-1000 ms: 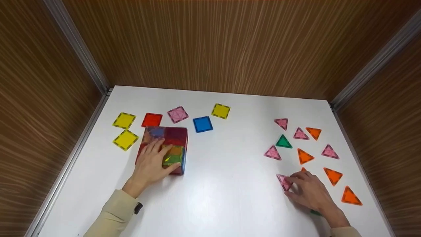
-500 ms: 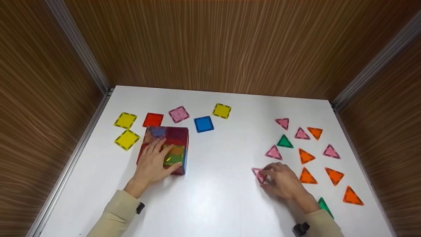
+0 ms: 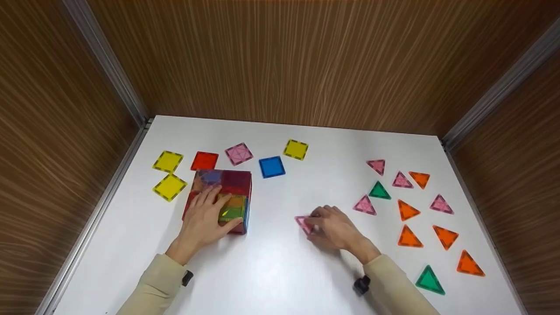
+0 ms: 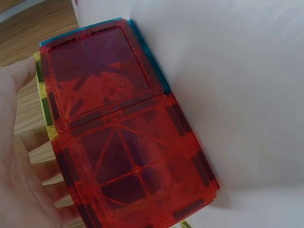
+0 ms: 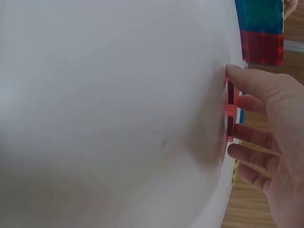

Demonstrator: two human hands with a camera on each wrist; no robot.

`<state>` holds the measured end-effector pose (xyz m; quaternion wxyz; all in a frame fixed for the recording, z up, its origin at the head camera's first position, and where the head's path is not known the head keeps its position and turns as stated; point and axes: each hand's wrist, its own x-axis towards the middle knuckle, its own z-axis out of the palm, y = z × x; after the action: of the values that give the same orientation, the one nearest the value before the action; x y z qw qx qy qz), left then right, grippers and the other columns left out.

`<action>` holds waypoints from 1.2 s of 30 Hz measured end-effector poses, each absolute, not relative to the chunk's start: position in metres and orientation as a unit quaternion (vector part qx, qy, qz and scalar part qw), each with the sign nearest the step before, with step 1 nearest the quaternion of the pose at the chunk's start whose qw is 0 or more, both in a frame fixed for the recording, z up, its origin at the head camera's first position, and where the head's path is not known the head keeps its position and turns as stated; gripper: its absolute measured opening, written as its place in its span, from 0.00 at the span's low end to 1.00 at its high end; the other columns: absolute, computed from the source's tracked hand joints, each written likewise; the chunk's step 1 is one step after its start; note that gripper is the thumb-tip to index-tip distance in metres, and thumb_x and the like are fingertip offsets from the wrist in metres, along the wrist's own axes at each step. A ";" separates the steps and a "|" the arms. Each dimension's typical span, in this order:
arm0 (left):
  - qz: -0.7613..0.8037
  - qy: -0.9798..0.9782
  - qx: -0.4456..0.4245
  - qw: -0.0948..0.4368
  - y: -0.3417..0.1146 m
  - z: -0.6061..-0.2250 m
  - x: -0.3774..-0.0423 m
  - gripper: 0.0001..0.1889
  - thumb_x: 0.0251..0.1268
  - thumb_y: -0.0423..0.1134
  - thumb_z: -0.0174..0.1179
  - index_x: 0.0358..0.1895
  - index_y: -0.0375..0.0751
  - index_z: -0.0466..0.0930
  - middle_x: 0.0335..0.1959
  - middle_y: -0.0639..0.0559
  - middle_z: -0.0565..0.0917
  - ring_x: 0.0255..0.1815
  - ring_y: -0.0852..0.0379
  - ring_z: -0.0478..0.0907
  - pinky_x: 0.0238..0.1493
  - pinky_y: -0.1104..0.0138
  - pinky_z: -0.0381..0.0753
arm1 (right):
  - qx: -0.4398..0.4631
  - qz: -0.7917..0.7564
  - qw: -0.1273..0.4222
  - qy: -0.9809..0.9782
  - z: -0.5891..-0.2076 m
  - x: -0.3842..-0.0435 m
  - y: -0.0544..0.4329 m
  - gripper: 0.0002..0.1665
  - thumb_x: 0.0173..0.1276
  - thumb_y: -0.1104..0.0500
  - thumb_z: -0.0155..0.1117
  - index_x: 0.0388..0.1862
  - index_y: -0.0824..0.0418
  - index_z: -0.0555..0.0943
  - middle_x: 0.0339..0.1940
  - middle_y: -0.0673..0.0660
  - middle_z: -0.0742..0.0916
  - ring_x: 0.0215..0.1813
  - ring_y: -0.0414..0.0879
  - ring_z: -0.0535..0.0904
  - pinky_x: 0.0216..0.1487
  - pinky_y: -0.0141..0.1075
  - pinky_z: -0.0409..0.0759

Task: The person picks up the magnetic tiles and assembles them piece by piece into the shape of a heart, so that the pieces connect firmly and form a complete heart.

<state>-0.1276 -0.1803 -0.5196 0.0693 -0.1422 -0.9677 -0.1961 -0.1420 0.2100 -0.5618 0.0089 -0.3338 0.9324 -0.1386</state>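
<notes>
A box-like structure of see-through magnetic tiles (image 3: 236, 180) stands left of the middle, mostly red and purple on top. A yellow-edged tile showing green and orange (image 3: 232, 213) is at its near right corner. My left hand (image 3: 203, 221) rests over it with fingers spread, the thumb along that corner. Red tiles of the structure (image 4: 137, 168) fill the left wrist view. To the right of it, my right hand (image 3: 334, 227) pinches a pink triangular magnetic tile (image 3: 301, 222) between thumb and fingers. Seen edge-on, the tile (image 5: 231, 111) is close to the white tabletop.
Square tiles lie beyond the structure: yellow (image 3: 169, 187), red (image 3: 204, 160), pink (image 3: 239, 153) and blue (image 3: 271, 166). Several triangles in orange (image 3: 409, 237), green (image 3: 430, 281) and pink (image 3: 365, 205) are scattered on the right. Wood-patterned panels (image 3: 288, 65) enclose the white table (image 3: 271, 271).
My right hand has carried the pink triangle leftward from among the scattered triangles towards the structure, uncovering an orange and a green triangle. The left hand has stayed on the structure.
</notes>
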 end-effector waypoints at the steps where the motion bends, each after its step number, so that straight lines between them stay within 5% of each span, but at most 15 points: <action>1: -0.195 -0.968 -0.141 0.067 -0.180 -0.519 -0.128 0.40 0.64 0.66 0.66 0.71 0.43 0.79 0.77 0.35 0.73 0.80 0.33 0.65 0.81 0.37 0.62 | -0.338 -0.138 0.014 0.931 -0.561 -0.145 0.204 0.26 0.69 0.46 0.75 0.64 0.51 0.87 0.57 0.56 0.88 0.59 0.53 0.82 0.69 0.57 0.80; 19: -0.195 -0.968 -0.145 0.069 -0.169 -0.514 -0.126 0.37 0.64 0.63 0.68 0.69 0.43 0.80 0.76 0.36 0.74 0.79 0.34 0.67 0.81 0.36 0.63 | -0.364 -0.150 0.029 0.919 -0.564 -0.162 0.169 0.23 0.72 0.46 0.72 0.63 0.50 0.86 0.60 0.56 0.87 0.59 0.52 0.81 0.67 0.51 0.82; 26: -0.209 -0.948 -0.230 0.074 -0.116 -0.510 -0.120 0.29 0.71 0.57 0.67 0.67 0.43 0.82 0.72 0.41 0.79 0.77 0.38 0.71 0.79 0.40 0.69 | -0.314 -0.182 0.017 0.932 -0.562 -0.156 0.211 0.26 0.73 0.48 0.72 0.67 0.53 0.84 0.66 0.59 0.85 0.68 0.57 0.80 0.72 0.59 0.78; 36: -0.226 -0.936 -0.270 -0.021 -0.056 -0.540 -0.126 0.30 0.73 0.56 0.65 0.71 0.44 0.79 0.70 0.43 0.79 0.72 0.46 0.74 0.75 0.50 0.77 | -0.232 -0.168 -0.085 0.954 -0.576 -0.147 0.296 0.26 0.66 0.54 0.79 0.61 0.61 0.86 0.56 0.62 0.88 0.56 0.58 0.84 0.60 0.54 0.86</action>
<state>-0.1258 -0.0563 -0.5401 -0.0213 -0.2700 -0.9356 -0.2265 -0.1475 0.2964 -0.5765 -0.0851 -0.2316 0.9544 -0.1679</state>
